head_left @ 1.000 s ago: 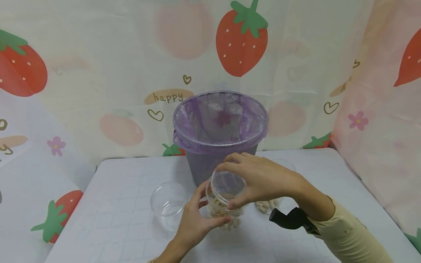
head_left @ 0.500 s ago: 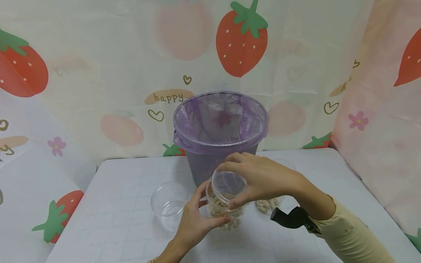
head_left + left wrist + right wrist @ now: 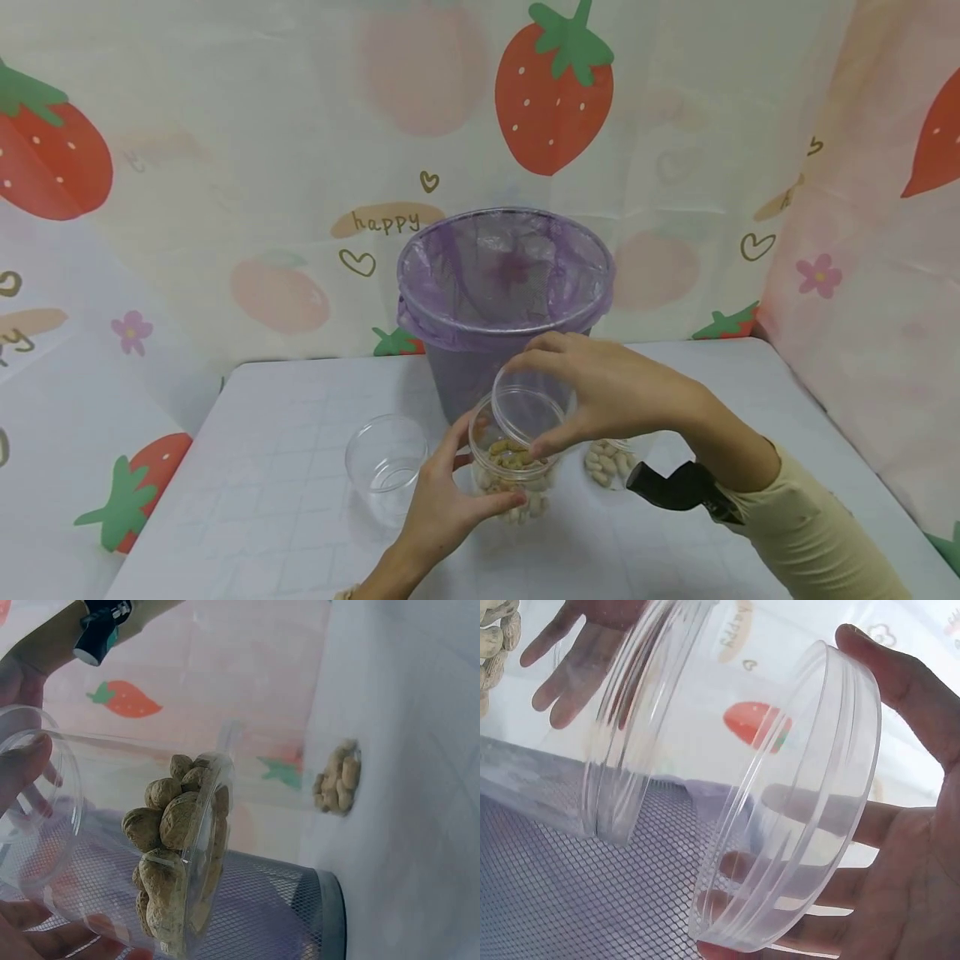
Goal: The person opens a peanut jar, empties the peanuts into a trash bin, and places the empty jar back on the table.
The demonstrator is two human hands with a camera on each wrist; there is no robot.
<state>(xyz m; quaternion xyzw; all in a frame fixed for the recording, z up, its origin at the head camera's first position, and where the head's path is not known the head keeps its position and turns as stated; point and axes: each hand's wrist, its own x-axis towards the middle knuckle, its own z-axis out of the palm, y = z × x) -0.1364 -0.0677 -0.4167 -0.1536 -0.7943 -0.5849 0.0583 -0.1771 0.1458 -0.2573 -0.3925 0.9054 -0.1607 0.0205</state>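
Observation:
A clear plastic jar (image 3: 517, 477) with unshelled peanuts (image 3: 165, 840) in its lower part is gripped around its side by my left hand (image 3: 453, 492). My right hand (image 3: 607, 392) holds a clear round lid (image 3: 795, 802) by its edge, thumb on one side and fingers on the other. In the right wrist view the lid is tilted and apart from the jar's threaded rim (image 3: 622, 787). Whether the jar's base touches the table cannot be told.
An open clear container (image 3: 386, 467) stands left of the jar. Another clear container with peanuts (image 3: 606, 462) is to the right, partly behind my right hand. A mesh bin (image 3: 450, 375) with a purple bag (image 3: 431, 321) stands behind, on the white table (image 3: 277, 500).
My right hand has moved up and to the right with the lid, uncovering more of the jar's mouth and the peanuts inside. My left hand has stayed in place on the jar.

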